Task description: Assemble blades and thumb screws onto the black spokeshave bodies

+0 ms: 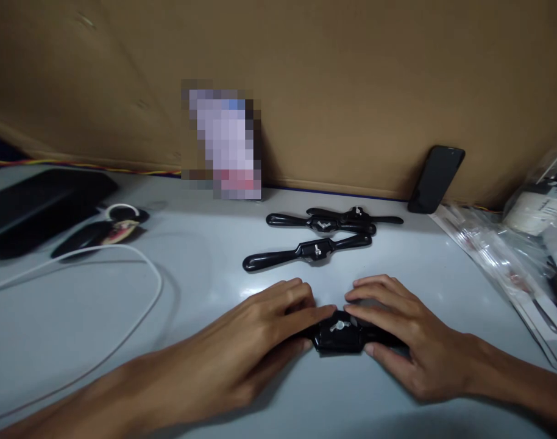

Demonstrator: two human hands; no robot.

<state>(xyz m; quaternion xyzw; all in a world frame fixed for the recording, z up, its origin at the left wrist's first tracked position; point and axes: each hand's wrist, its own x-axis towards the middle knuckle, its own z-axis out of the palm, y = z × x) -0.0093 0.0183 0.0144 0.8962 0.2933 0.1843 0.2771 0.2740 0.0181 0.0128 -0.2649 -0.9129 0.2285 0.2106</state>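
A black spokeshave (340,341) lies level on the grey table, its silver wing screw facing up. My left hand (264,335) is closed around its left handle, with the index fingertip resting at the body's upper edge. The right handle is in my right hand (415,341), thumb at the near side and index finger at the far side. Both handles are mostly hidden by the fingers. Just beyond lies another black spokeshave (315,249), and behind it two more, one in front (322,224) and one at the back (357,213), overlap.
A smartphone (436,180) leans against the brown cardboard wall (333,91). Plastic-wrapped packets (498,268) lie at the right. On the left are a white cable (157,274), keys with a ring (120,213) and a black case-like object (45,207). A blurred-out item (228,140) stands at the back.
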